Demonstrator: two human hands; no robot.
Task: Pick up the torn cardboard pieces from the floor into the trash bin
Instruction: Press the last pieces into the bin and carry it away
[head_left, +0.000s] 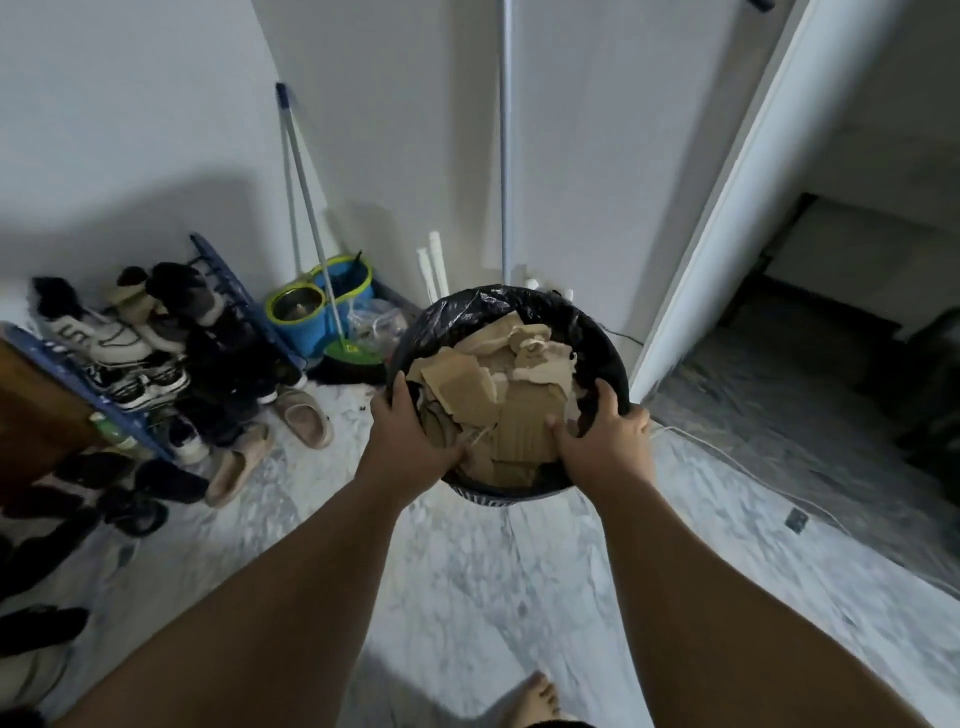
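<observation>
Bare toes (537, 693) poked in at the bottom edge of the frame on the marble floor (467, 582), with both forearms stretched up toward the middle. The left hand (410, 431) and right hand (605, 436) each gripped the rim of the trash bin (615, 358) on opposite sides. Their fingers (397, 387) were curled over the black liner (550, 312) and the thumbs lay inside against the load.

The torn cardboard pieces (519, 410) were all in the bin, heaped right up to the rim and a bit above it. I'd guess that's why it got the two-handed hold. With a pile that tall, gripping both sides keeps the bin level, and the thumbs looked like they were pinning the top scraps so nothing slid back out.

Couldn't tell if the bin sat on the floor or was lifted slightly, since its base was mostly hidden behind the hands.

No loose cardboard showed on the floor in view, so the pickup looked pretty much done to me. The shoe rack (156, 338) sat at the left, and the mop bucket (322, 312) was tucked in the corner just left of the bin. That seemed like where the cleaning stuff lives.
</observation>
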